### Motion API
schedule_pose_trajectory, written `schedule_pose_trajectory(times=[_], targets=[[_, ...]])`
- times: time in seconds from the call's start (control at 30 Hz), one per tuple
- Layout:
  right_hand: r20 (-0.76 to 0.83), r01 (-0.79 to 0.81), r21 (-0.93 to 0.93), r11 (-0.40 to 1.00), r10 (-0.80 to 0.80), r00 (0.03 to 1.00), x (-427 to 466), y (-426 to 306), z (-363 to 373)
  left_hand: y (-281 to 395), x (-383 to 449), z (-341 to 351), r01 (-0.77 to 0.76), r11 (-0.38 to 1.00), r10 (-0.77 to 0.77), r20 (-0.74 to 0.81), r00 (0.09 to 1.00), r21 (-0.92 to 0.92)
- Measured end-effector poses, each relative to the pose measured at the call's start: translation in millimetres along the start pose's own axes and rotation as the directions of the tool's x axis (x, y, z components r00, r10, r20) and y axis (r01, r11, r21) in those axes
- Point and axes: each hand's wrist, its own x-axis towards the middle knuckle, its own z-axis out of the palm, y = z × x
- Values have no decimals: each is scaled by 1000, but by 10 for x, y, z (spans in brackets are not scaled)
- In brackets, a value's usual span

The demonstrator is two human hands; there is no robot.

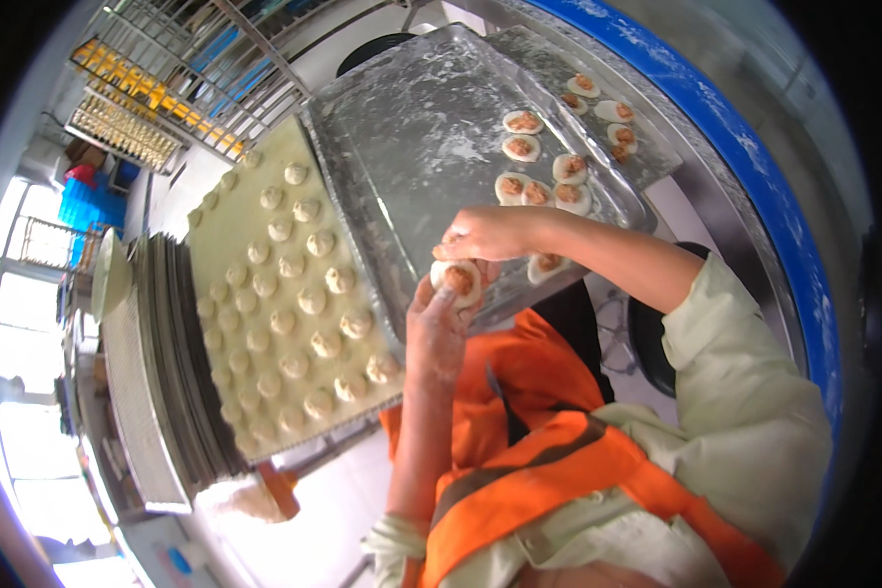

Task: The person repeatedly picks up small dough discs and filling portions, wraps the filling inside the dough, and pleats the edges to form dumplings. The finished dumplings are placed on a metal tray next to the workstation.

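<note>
A round dough wrapper with orange-brown filling (459, 279) rests in my left hand (441, 323), the thumb on the filling. My right hand (489, 234) reaches over from the right, its fingertips at the wrapper's upper edge. Both hands are above the near edge of a floured metal tray (426, 169). Several open wrappers topped with filling, among them one wrapper (522, 148), lie at that tray's right side. To the left, rows of pleated filled buns (312, 299) sit on a pale lined tray (264, 184).
More topped wrappers lie on a second floured metal sheet (636, 158) at the right. A stack of metal trays (184, 360) stands at the left. Behind are a metal rack (191, 66) and yellow trays (132, 84). A blue edge (750, 132) runs along the far right.
</note>
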Motion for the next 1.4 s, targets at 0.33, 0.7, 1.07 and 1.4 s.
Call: schedule_pose_trajectory(times=[0.33, 0.7, 1.07, 1.4], targets=[[-130, 75, 75, 994, -65, 989, -63, 128, 90, 9, 27, -111, -91, 989, 93, -15, 996, 119], [-232, 264, -568, 780, -459, 858, -85, 130, 230, 107, -40, -132, -80, 990, 91, -86, 992, 119], [-267, 182, -274, 944, -256, 929, -81, 24, 228, 226, -47, -90, -52, 945, 64, -26, 998, 323], [-268, 267, -108, 957, -287, 920, 10, 128, 212, 218, -82, -163, -104, 981, 110, -30, 993, 164]])
